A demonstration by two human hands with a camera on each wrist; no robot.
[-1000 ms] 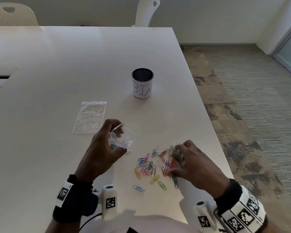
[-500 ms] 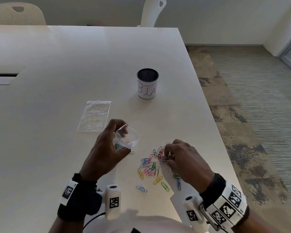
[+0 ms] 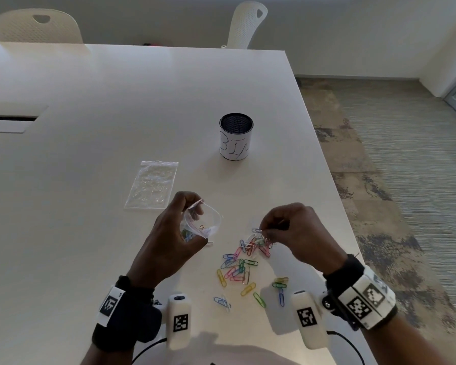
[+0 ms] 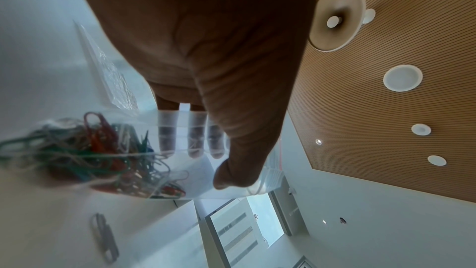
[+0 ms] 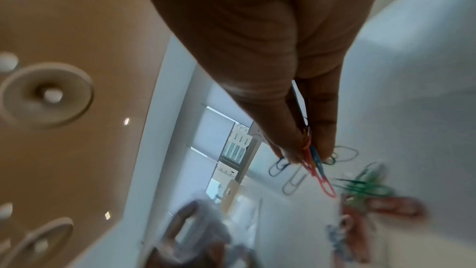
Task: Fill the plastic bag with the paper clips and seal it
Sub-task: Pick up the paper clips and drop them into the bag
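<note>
My left hand holds a small clear plastic bag with its mouth open, just above the white table. Several coloured paper clips lie inside the bag, seen through the plastic with my fingers behind it. To its right, my right hand pinches a small bunch of paper clips between thumb and fingertips, lifted a little over the pile. Several loose coloured paper clips are scattered on the table between and in front of my hands.
A second clear bag lies flat behind my left hand. A mesh cup with a white label stands farther back. The table's right edge runs close to my right hand. Two white chairs stand at the far side.
My right hand has gathered clips from the right side of the pile, closed on them and lifted them up and leftward. The left hand with the bag has stayed nearly still.
</note>
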